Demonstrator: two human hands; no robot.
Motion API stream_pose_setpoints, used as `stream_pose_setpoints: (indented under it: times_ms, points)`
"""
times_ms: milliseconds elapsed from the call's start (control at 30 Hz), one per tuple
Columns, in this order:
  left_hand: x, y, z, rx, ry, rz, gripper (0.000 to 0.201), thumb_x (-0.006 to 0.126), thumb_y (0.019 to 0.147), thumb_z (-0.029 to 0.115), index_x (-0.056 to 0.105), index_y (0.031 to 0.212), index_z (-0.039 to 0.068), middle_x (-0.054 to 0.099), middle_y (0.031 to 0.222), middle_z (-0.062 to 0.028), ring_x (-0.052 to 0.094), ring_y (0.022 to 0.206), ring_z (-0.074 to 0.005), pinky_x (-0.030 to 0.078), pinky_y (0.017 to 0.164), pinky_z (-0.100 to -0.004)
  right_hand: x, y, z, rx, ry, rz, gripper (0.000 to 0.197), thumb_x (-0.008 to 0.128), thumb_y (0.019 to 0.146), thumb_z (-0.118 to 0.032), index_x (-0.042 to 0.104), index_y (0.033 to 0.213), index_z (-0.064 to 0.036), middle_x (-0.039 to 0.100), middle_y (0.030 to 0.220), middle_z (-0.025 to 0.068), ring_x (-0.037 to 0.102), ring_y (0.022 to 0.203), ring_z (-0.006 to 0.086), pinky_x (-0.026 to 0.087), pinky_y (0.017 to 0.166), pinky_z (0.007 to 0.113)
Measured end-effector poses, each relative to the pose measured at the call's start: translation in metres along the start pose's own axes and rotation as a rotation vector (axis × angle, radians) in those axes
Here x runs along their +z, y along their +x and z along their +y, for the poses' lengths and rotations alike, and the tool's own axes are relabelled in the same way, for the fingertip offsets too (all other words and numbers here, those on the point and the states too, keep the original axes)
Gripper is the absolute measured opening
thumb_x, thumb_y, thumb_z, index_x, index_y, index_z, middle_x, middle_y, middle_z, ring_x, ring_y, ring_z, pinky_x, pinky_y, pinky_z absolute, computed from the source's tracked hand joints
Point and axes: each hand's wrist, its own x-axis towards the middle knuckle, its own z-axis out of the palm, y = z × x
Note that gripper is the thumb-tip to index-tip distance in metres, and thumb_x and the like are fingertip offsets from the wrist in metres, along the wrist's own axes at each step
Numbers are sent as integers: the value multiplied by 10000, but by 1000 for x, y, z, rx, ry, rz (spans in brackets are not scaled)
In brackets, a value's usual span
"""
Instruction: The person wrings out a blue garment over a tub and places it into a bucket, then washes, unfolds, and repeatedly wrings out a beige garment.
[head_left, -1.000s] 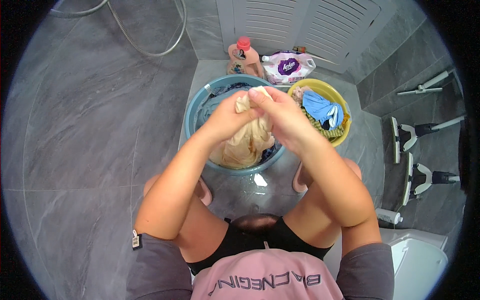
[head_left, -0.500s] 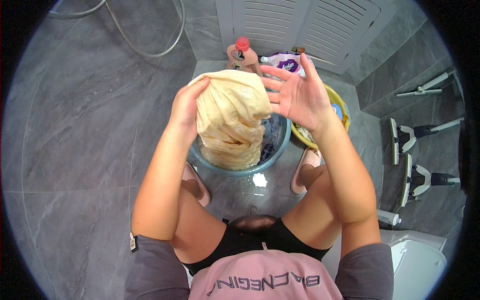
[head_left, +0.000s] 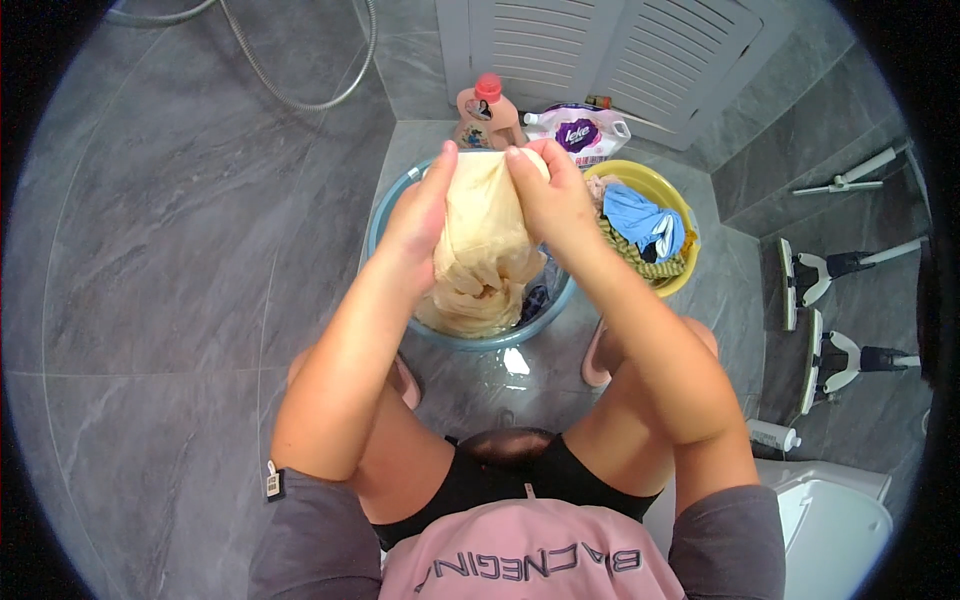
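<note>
A wet, cream-coloured cloth garment [head_left: 486,225] hangs in folds from both hands, its lower part bunched down in the blue basin [head_left: 487,344]. My left hand [head_left: 418,218] is closed on the cloth's left edge, thumb up and the other fingers partly hidden. On the opposite side my right hand [head_left: 558,205] grips the upper right corner, thumb pressed on top. Dark patterned cloth [head_left: 536,302] lies in the basin beside the cream garment.
Right of the blue basin stands a yellow basin [head_left: 640,168] holding a blue garment [head_left: 640,218] and other clothes. Behind are a pink bottle [head_left: 487,120] with a red cap and a white-and-purple pouch [head_left: 585,135]. Mop heads [head_left: 815,280] lean at the right wall.
My right hand, open and palm up before, has turned over and taken hold of the cloth's upper right. My left hand has moved right with the cloth.
</note>
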Motion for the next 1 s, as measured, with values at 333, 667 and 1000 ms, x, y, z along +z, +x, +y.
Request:
stream_pose_setpoints:
  times_ms: [333, 667, 1000]
  points:
    - [-7, 25, -39, -3, -7, 308, 371, 448, 918, 370, 563, 960, 19, 589, 919, -78, 574, 833, -160, 467, 701, -302, 28, 2, 24, -382, -685, 12, 324, 529, 877, -283, 647, 705, -35, 570, 601, 168, 555, 526, 319, 431, 490, 358]
    - [-10, 24, -45, -4, 133, 402, 410, 372, 919, 408, 567, 1020, 62, 623, 939, -109, 604, 872, -226, 466, 800, -352, 36, -3, 27, -261, -701, 24, 386, 508, 870, -321, 624, 637, -36, 590, 625, 169, 582, 568, 338, 455, 527, 418]
    - [-8, 22, -51, -46, 74, 376, 356, 433, 904, 375, 591, 972, 64, 614, 933, -95, 597, 829, -202, 472, 741, -341, 30, -6, 29, -133, -678, 10, 433, 462, 888, -348, 616, 637, -30, 585, 638, 201, 574, 604, 391, 450, 566, 449]
